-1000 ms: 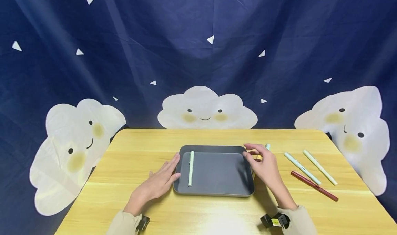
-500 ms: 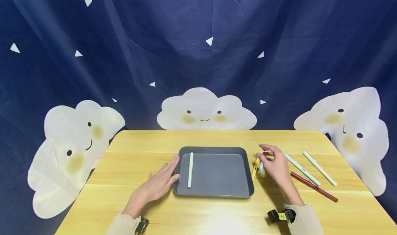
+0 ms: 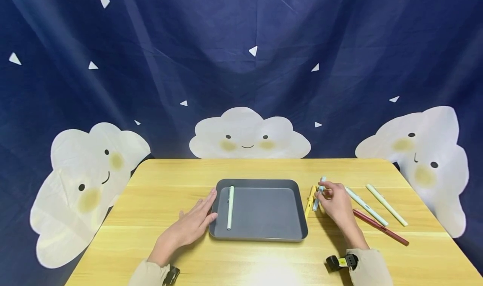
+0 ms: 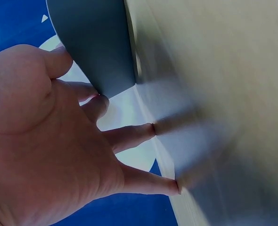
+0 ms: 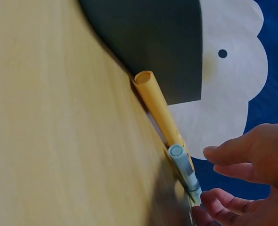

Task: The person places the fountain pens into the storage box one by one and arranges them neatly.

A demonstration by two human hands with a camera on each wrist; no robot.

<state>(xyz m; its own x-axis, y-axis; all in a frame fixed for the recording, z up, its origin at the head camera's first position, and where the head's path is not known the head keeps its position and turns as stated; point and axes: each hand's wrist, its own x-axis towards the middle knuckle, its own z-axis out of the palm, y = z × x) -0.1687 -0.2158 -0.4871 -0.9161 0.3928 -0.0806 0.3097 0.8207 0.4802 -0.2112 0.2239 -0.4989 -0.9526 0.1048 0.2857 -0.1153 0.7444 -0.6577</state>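
Observation:
A dark grey tray [image 3: 264, 238] sits mid-table with a pale green pen [image 3: 230, 208] lying lengthwise near its left wall. My left hand [image 3: 194, 219] rests against the tray's left side, fingers spread and mostly straight; in the left wrist view its thumb is by the tray wall and two fingertips meet the table. My right hand [image 3: 336, 202] hovers at a light blue pen [image 3: 315, 205], fingers loosely bent around its far half. In the right wrist view the thumb [image 5: 213, 153] stands apart from that pen, with lower fingertips close to it. A yellow pen [image 3: 310, 202] lies between it and the tray.
To the right of my right hand lie another light blue pen [image 3: 367, 207], a second pale green pen [image 3: 387, 205] and a dark red pen [image 3: 382, 227]. Behind the wooden table [image 3: 181, 172] hangs a dark blue curtain [image 3: 211, 38] with white clouds.
My right hand has moved right from the tray's right rim to the light blue pen, uncovering the yellow pen. The left hand stays at the tray's left side.

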